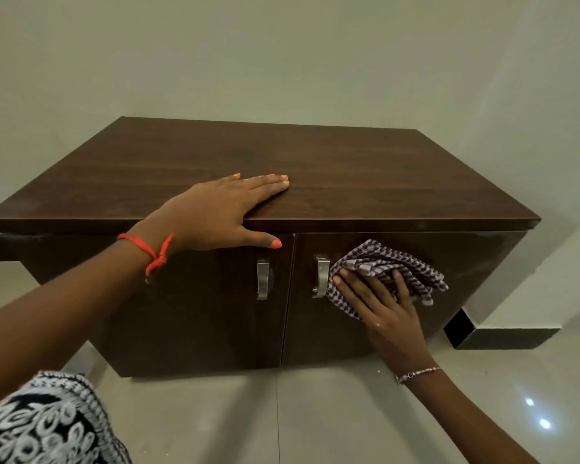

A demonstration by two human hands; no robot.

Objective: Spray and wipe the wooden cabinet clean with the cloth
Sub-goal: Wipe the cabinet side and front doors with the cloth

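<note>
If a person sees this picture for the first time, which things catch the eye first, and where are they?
The dark wooden cabinet fills the middle of the view, against a pale wall. The left hand lies flat on its top near the front edge, with an orange thread tied at the wrist. Below, the right hand presses a checked cloth against the right door, just beside its metal handle.

Glossy grey floor tiles [349,413] show 2 light reflections [544,423] at right. A black skirting [506,338] runs along the foot of the pale wall [282,61].
</note>
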